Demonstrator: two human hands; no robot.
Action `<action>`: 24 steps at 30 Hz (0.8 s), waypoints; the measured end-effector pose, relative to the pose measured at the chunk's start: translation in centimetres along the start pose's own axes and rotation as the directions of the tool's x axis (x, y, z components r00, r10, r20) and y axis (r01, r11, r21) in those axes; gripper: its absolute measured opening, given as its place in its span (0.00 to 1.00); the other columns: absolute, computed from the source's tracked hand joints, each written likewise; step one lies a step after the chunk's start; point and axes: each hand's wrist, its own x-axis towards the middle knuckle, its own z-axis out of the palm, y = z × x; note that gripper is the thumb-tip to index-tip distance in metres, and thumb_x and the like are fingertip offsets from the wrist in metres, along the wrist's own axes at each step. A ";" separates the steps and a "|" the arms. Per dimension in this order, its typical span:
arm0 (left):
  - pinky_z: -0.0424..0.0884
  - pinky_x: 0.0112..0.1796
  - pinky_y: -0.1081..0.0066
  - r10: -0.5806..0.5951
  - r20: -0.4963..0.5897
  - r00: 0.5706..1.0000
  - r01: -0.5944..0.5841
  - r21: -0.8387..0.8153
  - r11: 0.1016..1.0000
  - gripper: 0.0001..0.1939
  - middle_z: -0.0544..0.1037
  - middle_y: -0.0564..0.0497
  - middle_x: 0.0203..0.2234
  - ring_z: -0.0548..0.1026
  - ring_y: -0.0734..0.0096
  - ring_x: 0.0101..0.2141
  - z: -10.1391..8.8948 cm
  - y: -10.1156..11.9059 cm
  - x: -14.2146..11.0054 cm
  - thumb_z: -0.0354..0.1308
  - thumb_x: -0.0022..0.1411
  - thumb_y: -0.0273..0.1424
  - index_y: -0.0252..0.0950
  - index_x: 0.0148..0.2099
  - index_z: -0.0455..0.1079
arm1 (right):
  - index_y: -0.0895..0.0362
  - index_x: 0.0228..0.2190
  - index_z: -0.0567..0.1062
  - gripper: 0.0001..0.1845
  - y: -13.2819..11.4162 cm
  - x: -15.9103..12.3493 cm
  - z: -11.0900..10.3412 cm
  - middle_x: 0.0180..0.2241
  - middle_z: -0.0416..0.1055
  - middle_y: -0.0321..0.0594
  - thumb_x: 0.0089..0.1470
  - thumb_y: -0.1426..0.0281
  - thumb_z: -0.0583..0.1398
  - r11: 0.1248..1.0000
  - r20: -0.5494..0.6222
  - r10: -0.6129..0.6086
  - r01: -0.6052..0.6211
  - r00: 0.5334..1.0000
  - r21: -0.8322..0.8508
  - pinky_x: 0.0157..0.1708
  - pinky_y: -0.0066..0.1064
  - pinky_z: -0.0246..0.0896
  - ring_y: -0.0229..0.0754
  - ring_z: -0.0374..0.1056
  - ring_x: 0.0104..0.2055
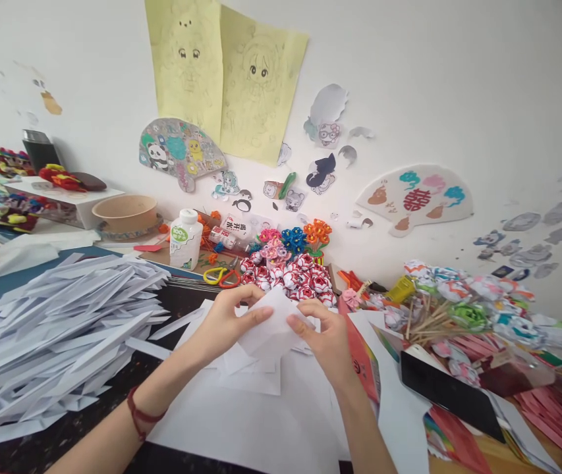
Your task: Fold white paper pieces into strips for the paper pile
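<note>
A white square of paper (271, 329) is held up between both hands, above the table. My left hand (234, 313) pinches its left edge between thumb and fingers. On the opposite side, my right hand (323, 329) grips the right edge, with the thumb in front. Under the hands lie a few smaller white paper pieces (255, 378), resting on larger white sheets (251, 434). A dark red cord bracelet (142, 415) circles my left wrist.
To the left spreads a heap of folded white paper strips (63, 329). Behind the hands are scissors (221, 276), a white bottle (184, 240) and red-and-white paper flowers (305, 276). A black phone (449, 392) and flowers on sticks (468, 316) lie at right, before a wall (384, 52).
</note>
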 end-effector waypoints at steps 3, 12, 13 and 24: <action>0.58 0.25 0.77 -0.082 0.059 0.995 0.086 -0.070 0.994 0.14 0.71 0.52 0.25 0.65 0.73 0.26 -0.1 0.4 -0.1 0.55 0.56 0.40 0.33 0.30 0.70 | 0.56 0.26 0.76 0.08 -0.1 0.0 -0.3 0.30 0.71 0.39 0.49 0.64 0.62 0.993 0.091 0.059 -0.068 0.994 0.098 0.35 0.32 0.61 0.43 0.65 0.33; 0.59 0.20 0.77 -0.256 0.257 0.932 0.331 -0.311 0.891 0.18 0.75 0.48 0.26 0.71 0.71 0.23 0.1 0.9 -0.6 0.57 0.54 0.43 0.32 0.37 0.73 | 0.57 0.26 0.75 0.10 -1.2 -0.4 -0.2 0.26 0.67 0.37 0.50 0.63 0.60 0.955 0.229 0.109 -0.166 0.967 0.246 0.26 0.27 0.56 0.38 0.61 0.28; 0.58 0.20 0.77 -0.268 0.284 0.921 0.357 -0.335 0.872 0.19 0.75 0.48 0.26 0.71 0.71 0.23 0.0 0.9 -0.6 0.57 0.54 0.43 0.31 0.38 0.72 | 0.57 0.25 0.75 0.10 -1.2 -0.4 -0.2 0.25 0.67 0.37 0.50 0.63 0.60 0.952 0.221 0.103 -0.161 0.970 0.260 0.26 0.26 0.56 0.38 0.61 0.28; 0.62 0.22 0.76 -0.281 0.426 0.860 0.466 -0.433 0.771 0.17 0.76 0.46 0.29 0.71 0.72 0.24 -0.3 0.6 -0.6 0.59 0.54 0.42 0.32 0.37 0.71 | 0.56 0.22 0.76 0.08 -1.2 -0.5 -0.3 0.21 0.66 0.35 0.46 0.65 0.63 0.920 0.209 0.127 -0.194 0.970 0.342 0.21 0.26 0.55 0.36 0.59 0.23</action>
